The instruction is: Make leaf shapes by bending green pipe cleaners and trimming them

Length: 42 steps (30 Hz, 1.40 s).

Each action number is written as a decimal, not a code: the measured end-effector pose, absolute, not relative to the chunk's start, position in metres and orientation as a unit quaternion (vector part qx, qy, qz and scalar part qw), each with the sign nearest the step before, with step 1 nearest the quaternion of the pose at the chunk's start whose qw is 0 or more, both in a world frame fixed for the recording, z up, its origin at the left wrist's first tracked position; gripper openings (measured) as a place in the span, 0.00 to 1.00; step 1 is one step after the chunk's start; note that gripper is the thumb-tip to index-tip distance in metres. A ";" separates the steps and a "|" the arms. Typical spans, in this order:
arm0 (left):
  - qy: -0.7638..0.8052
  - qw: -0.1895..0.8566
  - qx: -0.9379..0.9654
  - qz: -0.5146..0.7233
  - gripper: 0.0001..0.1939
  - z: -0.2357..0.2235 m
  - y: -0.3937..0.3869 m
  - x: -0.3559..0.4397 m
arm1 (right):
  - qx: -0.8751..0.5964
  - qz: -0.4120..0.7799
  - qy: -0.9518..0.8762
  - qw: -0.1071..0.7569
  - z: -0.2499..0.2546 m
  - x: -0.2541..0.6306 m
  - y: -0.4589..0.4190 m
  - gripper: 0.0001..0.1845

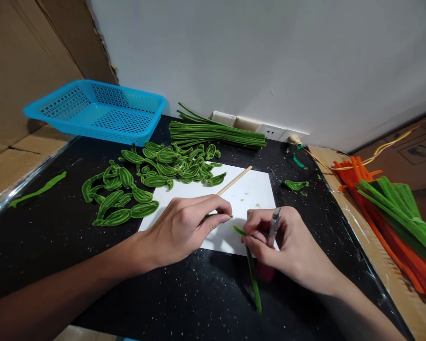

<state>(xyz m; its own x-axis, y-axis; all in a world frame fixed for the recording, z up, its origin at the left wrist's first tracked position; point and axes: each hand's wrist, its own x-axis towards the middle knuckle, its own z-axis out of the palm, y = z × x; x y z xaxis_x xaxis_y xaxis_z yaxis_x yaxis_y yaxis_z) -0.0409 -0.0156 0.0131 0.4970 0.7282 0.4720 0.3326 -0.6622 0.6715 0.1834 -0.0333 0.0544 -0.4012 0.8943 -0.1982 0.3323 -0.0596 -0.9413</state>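
Over the white paper (248, 203), my left hand (188, 225) pinches a short piece of green pipe cleaner (210, 215), mostly hidden by the fingers. My right hand (287, 246) is closed to the right of it. Between its thumb and index finger is another green pipe cleaner (253, 279), whose lower length hangs toward the table's front. The same hand also holds pliers (275, 221), metal jaws pointing up and red handles partly hidden in the palm. A small gap separates the hands. Behind my left hand lies a thin wooden stick (236, 180).
Looped green pipe-cleaner leaves (177, 163) are heaped left of centre, with one leaf (296, 184) apart at right. A bundle of straight green pipe cleaners (216, 132) lies by the wall sockets (271, 131). A blue basket (102, 113) stands back left; orange pipe cleaners (376, 227) lie right.
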 end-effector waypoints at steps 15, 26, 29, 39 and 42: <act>0.344 0.449 0.743 0.357 0.08 0.029 -0.023 -0.036 | -0.477 0.589 -0.484 0.437 0.025 0.184 -0.027 0.17; 0.318 0.633 0.613 0.349 0.07 0.026 -0.031 -0.020 | -0.433 0.677 -0.380 0.458 0.027 0.176 -0.035 0.16; 0.325 0.623 0.635 0.321 0.15 0.028 -0.030 -0.024 | -0.439 0.687 -0.361 0.453 0.029 0.177 -0.035 0.17; 0.307 0.671 0.607 0.296 0.18 0.028 -0.030 -0.026 | -0.458 0.639 -0.391 0.478 0.025 0.177 -0.034 0.15; 0.318 0.692 0.592 0.263 0.20 0.029 -0.030 -0.027 | -0.477 0.621 -0.398 0.478 0.028 0.174 -0.035 0.16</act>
<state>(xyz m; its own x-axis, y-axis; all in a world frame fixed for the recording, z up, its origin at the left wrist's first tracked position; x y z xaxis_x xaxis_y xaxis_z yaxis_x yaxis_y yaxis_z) -0.0270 -0.0297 0.0293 0.6584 0.7414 -0.1293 0.0124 0.1610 0.9869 0.1744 -0.0352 0.0284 -0.0882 0.9734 -0.2113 -0.2148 -0.2257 -0.9502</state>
